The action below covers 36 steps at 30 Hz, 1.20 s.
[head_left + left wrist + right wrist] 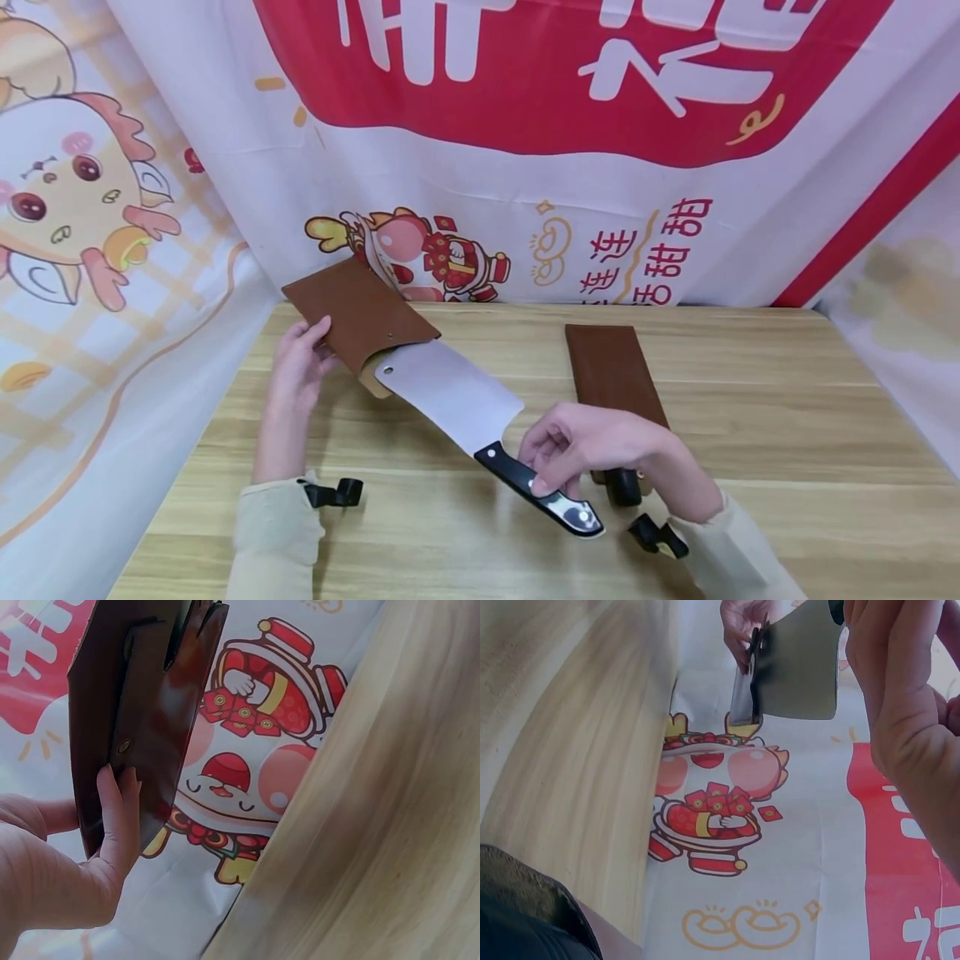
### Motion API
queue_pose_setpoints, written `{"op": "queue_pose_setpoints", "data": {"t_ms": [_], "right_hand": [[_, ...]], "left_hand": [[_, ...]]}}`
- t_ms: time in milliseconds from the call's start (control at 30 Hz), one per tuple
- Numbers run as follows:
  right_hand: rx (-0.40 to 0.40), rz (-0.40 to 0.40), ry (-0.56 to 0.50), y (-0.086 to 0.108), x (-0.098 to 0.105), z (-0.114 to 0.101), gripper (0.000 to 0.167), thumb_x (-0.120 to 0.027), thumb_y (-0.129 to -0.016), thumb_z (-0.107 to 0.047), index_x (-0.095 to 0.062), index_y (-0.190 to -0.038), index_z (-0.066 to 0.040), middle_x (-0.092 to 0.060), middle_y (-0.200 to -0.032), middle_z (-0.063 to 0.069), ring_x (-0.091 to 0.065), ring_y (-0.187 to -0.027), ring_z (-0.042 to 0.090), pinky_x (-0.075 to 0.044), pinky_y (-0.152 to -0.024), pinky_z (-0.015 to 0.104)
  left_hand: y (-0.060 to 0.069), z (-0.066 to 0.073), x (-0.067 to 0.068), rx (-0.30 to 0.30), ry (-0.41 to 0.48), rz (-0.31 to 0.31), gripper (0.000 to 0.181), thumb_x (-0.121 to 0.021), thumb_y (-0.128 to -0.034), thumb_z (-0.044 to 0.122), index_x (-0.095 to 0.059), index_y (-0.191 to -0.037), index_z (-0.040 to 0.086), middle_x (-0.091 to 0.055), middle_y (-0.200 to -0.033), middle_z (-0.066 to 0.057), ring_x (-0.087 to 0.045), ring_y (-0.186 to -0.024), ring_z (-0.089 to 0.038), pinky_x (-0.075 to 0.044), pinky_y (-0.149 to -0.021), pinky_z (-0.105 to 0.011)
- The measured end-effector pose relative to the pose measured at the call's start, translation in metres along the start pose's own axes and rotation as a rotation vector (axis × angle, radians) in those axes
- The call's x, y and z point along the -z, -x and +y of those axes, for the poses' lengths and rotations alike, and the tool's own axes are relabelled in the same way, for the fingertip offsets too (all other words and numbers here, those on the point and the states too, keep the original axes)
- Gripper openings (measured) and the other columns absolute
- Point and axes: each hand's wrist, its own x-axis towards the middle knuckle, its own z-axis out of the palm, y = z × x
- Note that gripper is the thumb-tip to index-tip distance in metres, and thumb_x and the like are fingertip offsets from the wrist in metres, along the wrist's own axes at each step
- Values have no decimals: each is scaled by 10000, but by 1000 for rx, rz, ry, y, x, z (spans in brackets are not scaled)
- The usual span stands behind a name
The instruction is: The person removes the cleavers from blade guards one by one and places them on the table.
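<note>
My left hand [300, 367] grips the side edge of a brown leather knife sheath [358, 312], raised above the table with its mouth toward the right. In the left wrist view the fingers press on the sheath [154, 765] near a metal snap. My right hand [600, 442] pinches the black riveted handle of a cleaver [453, 400]. The wide steel blade slants up to the left, its far end at the sheath mouth, with the corner hole showing. How far it reaches inside cannot be told. The right wrist view shows the blade [799, 667] against the opening.
A second brown sheath [615, 367] lies on the wooden table [787, 400] at right, with a black handle [624, 487] protruding, partly hidden by my right hand. A printed cloth [465, 183] hangs behind the table. Black wrist mounts [337, 493] sit at both cuffs.
</note>
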Motion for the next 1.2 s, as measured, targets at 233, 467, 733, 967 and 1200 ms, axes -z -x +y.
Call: {"op": "queue_pose_setpoints", "data": {"t_ms": [233, 467, 733, 967, 1200], "right_hand": [[53, -22, 32, 7, 6, -1, 153, -743, -928, -83, -688, -980, 51, -693, -770, -1, -605, -602, 65, -547, -572, 198], [75, 52, 133, 14, 20, 4, 207, -748, -915, -105, -735, -1066, 36, -707, -798, 3, -601, -658, 67, -536, -587, 197], [135, 131, 163, 28, 38, 9, 222, -730, -917, -62, -741, -1104, 57, -668, -776, 1, -556, -655, 87, -487, -611, 197], [221, 120, 184, 40, 48, 12, 145, -688, -945, -21, -722, -1072, 39, -607, -720, 7, -507, -588, 123, -452, -560, 192], [205, 237, 68, 41, 48, 14, 162, -666, -952, -1, -630, -1063, 111, -524, -727, -24, -453, -620, 89, -422, -591, 210]], "left_hand": [[3, 6, 5, -12, 40, 11, 96, -593, -1058, 96, -501, -1081, 79, -704, -868, 7, -668, -758, -111, -561, -675, -239], [4, 9, 8, -18, 96, 4, 107, -613, -1043, 67, -507, -1057, 67, -712, -887, -20, -687, -764, -135, -582, -662, -258], [5, 12, 11, -19, 126, -4, 126, -614, -1040, 55, -507, -1107, 59, -712, -905, -34, -698, -767, -151, -597, -660, -272], [5, 15, 12, -38, 151, 42, 139, -608, -1041, 52, -484, -1102, 63, -699, -857, -41, -688, -712, -157, -574, -594, -279], [5, 12, 11, -26, 78, 51, 7, -610, -1048, 85, -610, -1047, 78, -711, -857, -11, -668, -743, -118, -538, -646, -242]]}}
